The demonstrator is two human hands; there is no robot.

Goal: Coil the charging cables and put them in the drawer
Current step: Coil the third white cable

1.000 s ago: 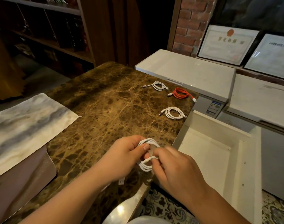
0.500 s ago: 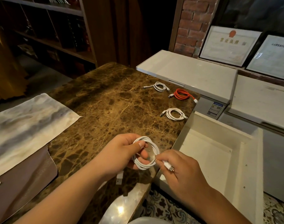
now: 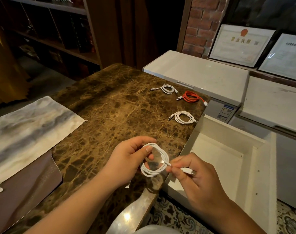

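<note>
Over marble table point(image 3: 110, 107), right hand point(image 3: 199, 179) has drawn plug point(image 3: 187, 170) from coil point(image 3: 155, 159).

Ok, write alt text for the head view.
Left hand holds a coiled white cable while the right hand pinches its plug end, beside an open white drawer. Three coiled cables, two white and one orange, lie on the marble table.

Single head-worn wide view, looking forward and down, close over the hands point(image 3: 160, 168), dim shelving probably farthest
</note>
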